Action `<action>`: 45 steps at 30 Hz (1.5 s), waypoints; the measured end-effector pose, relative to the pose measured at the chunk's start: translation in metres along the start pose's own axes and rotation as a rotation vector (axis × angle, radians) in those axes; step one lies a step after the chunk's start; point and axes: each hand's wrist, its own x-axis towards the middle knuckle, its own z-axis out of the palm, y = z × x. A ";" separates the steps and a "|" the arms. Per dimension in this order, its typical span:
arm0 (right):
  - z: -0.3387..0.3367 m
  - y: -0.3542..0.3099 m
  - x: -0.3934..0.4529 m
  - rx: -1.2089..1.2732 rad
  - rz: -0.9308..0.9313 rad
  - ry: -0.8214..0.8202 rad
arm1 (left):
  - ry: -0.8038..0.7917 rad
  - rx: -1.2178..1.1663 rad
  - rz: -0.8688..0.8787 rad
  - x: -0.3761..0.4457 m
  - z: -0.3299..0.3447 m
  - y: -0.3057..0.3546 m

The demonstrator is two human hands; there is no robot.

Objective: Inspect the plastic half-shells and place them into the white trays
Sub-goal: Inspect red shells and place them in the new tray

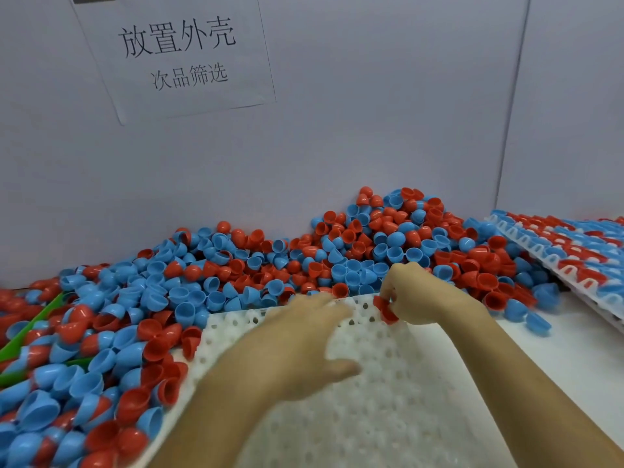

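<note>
The right hand point(418, 295), right of frame centre, pinches red half-shells point(385, 310) at the far edge of the empty white tray point(388, 393). The left hand point(304, 339) hovers over the tray at lower centre, fingers spread, holding nothing. Loose red and blue half-shells point(236, 275) are heaped across the worktop point(567, 349). A filled tray point(574, 251) lies at the right edge.

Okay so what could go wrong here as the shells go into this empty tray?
The right hand pinches red plastic half-shells at the far edge of the white pocketed tray; they could drop outside a pocket. The loose heap of red and blue half-shells crowds the tray's left edge, so uninspected ones may tumble in. The open left hand, blurred over the tray, might nudge it.
</note>
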 end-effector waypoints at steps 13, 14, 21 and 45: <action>0.007 0.008 0.007 0.012 -0.028 0.020 | 0.105 -0.030 -0.277 0.005 0.030 -0.115; 0.006 0.008 0.007 0.017 -0.029 0.038 | 0.115 -0.022 -0.277 0.006 0.031 -0.117; 0.002 0.006 0.011 0.027 -0.042 0.085 | 0.123 0.020 -0.287 0.008 0.034 -0.119; -0.025 0.039 -0.129 0.313 -0.239 -0.157 | -0.154 0.039 0.164 -0.030 0.058 0.033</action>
